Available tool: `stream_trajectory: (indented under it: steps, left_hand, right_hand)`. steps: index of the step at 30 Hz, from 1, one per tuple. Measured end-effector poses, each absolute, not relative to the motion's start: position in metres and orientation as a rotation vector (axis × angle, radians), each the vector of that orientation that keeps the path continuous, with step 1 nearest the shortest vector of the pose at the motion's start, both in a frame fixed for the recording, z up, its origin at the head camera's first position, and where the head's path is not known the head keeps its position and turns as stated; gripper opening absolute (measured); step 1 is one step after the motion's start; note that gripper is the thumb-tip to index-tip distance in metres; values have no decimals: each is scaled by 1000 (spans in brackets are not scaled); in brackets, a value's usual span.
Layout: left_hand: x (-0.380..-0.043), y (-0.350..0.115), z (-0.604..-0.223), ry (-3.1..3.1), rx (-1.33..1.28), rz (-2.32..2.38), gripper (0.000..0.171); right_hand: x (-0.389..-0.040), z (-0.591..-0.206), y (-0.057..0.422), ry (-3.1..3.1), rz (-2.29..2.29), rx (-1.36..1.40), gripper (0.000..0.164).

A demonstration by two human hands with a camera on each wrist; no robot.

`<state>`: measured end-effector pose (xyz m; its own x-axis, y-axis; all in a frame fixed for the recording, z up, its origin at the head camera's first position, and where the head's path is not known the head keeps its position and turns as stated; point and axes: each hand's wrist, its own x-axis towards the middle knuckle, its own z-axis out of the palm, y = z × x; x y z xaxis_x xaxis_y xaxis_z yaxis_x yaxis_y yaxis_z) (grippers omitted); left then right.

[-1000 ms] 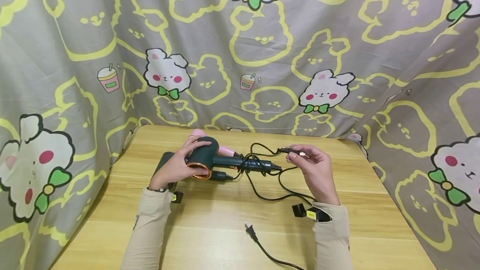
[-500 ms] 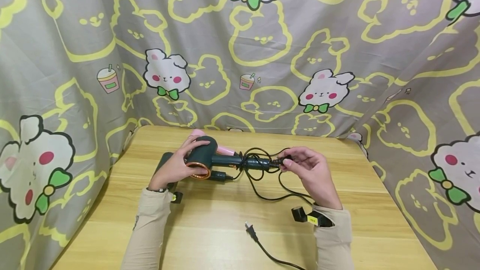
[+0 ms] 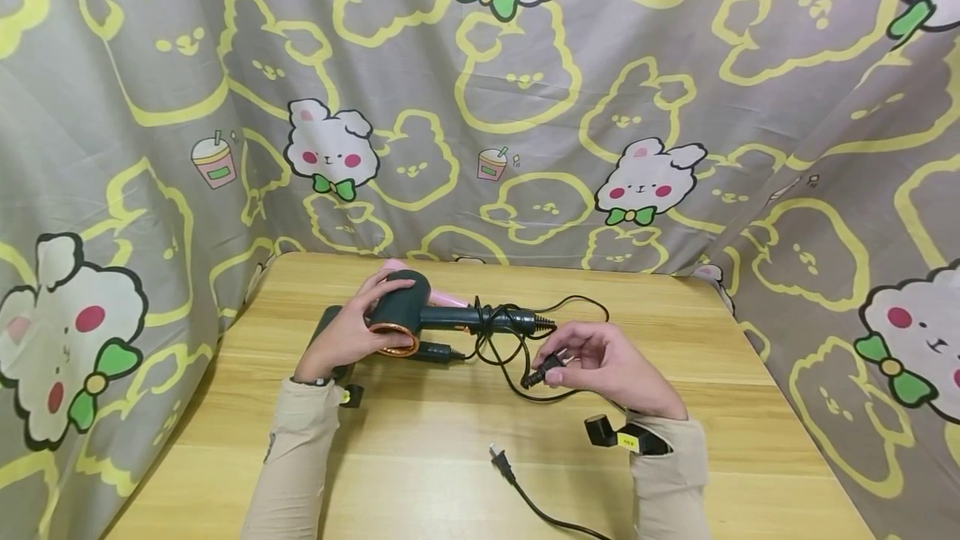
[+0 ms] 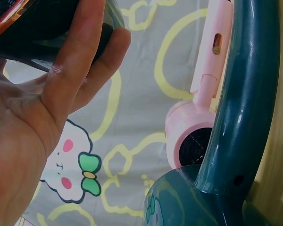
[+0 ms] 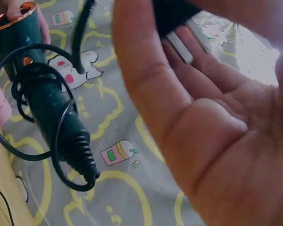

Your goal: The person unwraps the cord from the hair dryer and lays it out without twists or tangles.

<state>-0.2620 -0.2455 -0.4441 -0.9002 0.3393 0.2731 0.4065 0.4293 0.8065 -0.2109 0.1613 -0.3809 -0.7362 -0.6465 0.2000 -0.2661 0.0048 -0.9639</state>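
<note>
My left hand grips the barrel of a dark green hair dryer with a copper rim, held above the table. Its black cord loops loosely around the handle, which points right. Between thumb and fingers my right hand pinches a black plug; in the right wrist view the two metal prongs face the palm. A second dark green hair dryer lies underneath, partly hidden by the left hand and the first dryer. Behind them is a pink hair dryer, mostly covered in the head view.
Another black plug lies at the table's front middle, its cord running off the bottom edge. The wooden table is bordered by a patterned grey curtain at the back and sides.
My right hand has brought the plug toward me and slightly left, below the handle's end, and the cord loops have shifted. The left hand stays on the dryer's barrel, almost unmoved.
</note>
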Motion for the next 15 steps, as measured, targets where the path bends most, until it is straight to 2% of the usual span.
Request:
stream_trajectory:
  steps: [7, 15]
  left_hand:
    - [-261, -247, -444, -2602, -641, -1499, 82]
    - [-260, -250, -444, -2617, -597, -1517, 81]
  right_hand:
    - [-217, -386, 162, 1940, -1659, -1036, 20]
    - [-225, -396, 164, 1963, -1547, -961, 25]
